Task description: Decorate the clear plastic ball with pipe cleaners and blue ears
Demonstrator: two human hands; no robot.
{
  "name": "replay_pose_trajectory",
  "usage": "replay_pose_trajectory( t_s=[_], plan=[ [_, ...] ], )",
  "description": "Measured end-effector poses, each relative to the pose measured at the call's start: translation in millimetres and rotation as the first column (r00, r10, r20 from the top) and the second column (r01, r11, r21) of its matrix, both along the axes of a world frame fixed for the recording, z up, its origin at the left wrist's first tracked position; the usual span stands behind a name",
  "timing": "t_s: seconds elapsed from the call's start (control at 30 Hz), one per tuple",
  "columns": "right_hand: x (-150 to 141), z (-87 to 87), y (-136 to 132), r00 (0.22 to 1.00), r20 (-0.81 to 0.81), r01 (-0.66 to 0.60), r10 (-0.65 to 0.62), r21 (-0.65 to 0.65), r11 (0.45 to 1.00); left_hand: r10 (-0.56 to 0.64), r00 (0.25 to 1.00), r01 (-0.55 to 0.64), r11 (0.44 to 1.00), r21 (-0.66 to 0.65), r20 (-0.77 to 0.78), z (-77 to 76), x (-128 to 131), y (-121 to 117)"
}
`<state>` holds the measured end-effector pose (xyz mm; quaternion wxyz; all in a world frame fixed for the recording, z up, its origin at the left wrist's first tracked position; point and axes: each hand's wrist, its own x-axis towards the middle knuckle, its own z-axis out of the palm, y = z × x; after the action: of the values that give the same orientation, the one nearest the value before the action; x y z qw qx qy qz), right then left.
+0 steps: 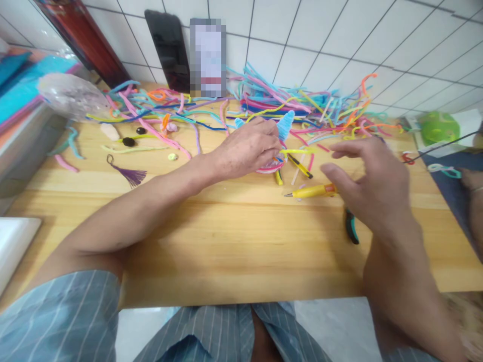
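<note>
My left hand (254, 146) is closed over a fuzzy pipe-cleaner figure with light-blue pointed ears (287, 124) and a pink lower rim; my fingers hide most of it. A short yellow pipe cleaner (300, 151) sticks out beside my fingertips. My right hand (373, 176) is raised to the right, slightly blurred, thumb and fingers apart with nothing between them. Just left of it lies a yellow tool with a thin metal tip (311, 191). A yellow-and-black utility knife (301, 166) rests near the figure. Below my right hand shows a black-and-teal handle (351, 227).
Many coloured pipe cleaners (271, 98) pile along the tiled wall. A black phone (169, 53) and a lit phone (208, 58) lean there. At left are a purple tassel (130, 173), black ovals (129, 142) and a plastic bag (71, 95). Another person's arm (473, 196) shows at right.
</note>
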<state>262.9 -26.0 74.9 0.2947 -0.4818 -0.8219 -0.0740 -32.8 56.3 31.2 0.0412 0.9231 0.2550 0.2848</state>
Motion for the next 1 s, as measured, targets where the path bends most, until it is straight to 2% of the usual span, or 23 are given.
replay_pose_trajectory(
  t_s=[0.03,0.1,0.13,0.2,0.27,0.33,0.47,0.57,0.67,0.73,0.8,0.87,0.93,1.0],
  plan=[
    [12.9,-2.4,-6.2,0.997,-0.029,0.068,-0.068,0.004,0.998,0.000,1.000,0.000,1.000,-0.013,0.007,-0.2,0.2,-0.1],
    [42.7,-11.6,-15.6,0.973,-0.098,0.199,-0.208,-0.090,0.976,0.006,1.000,-0.006,0.999,-0.039,0.013,0.2,0.4,-0.2],
    [57.2,-17.6,-18.1,0.952,-0.129,0.254,-0.278,-0.179,0.951,0.010,1.000,-0.009,0.999,-0.051,0.012,0.6,0.3,-0.1],
    [79.3,-29.3,-18.3,0.931,-0.128,0.260,-0.342,-0.424,0.867,0.010,1.000,-0.009,0.998,-0.067,0.008,1.3,-0.3,1.2],
    [88.8,-37.0,-13.2,0.941,-0.090,0.207,-0.327,-0.609,0.765,-0.003,1.000,0.004,0.997,-0.077,0.010,1.7,-1.5,4.0],
    [87.0,-39.6,-5.3,0.965,-0.050,0.146,-0.257,-0.711,0.688,-0.025,1.000,0.027,0.995,-0.093,0.016,1.4,-2.8,7.8],
    [72.0,-40.2,9.2,0.996,-0.023,0.033,-0.088,-0.808,0.588,-0.025,0.999,0.028,0.991,-0.128,0.021,1.7,-3.4,12.2],
    [64.1,-44.4,10.6,0.998,-0.057,-0.032,-0.029,-0.839,0.543,0.006,1.000,-0.003,0.991,-0.135,0.019,4.1,-2.4,10.4],
    [59.6,-47.4,1.5,0.988,-0.155,-0.115,-0.028,-0.829,0.547,0.017,1.000,-0.015,0.991,-0.131,0.014,6.2,-2.0,8.5],
    [55.8,-46.3,-8.1,0.973,-0.220,-0.142,-0.065,-0.799,0.584,0.021,1.000,-0.019,0.992,-0.125,0.012,6.4,-1.9,8.4],
    [49.2,-42.9,-17.3,0.951,-0.289,-0.148,-0.105,-0.729,0.669,0.014,1.000,-0.013,0.993,-0.118,0.007,5.9,-1.8,9.2],
    [39.1,-38.2,-23.5,0.934,-0.347,-0.155,-0.086,-0.608,0.779,0.006,1.000,-0.005,0.994,-0.112,0.008,5.4,-1.4,10.1],
    [27.0,-33.1,-25.2,0.947,-0.320,-0.150,-0.009,-0.468,0.871,-0.001,1.000,0.003,0.994,-0.111,0.018,5.0,-0.9,10.5],
    [15.4,-28.3,-23.5,0.972,-0.223,-0.141,0.067,-0.332,0.933,-0.001,0.999,0.005,0.993,-0.117,0.032,4.8,-0.6,10.4]
  ],
)
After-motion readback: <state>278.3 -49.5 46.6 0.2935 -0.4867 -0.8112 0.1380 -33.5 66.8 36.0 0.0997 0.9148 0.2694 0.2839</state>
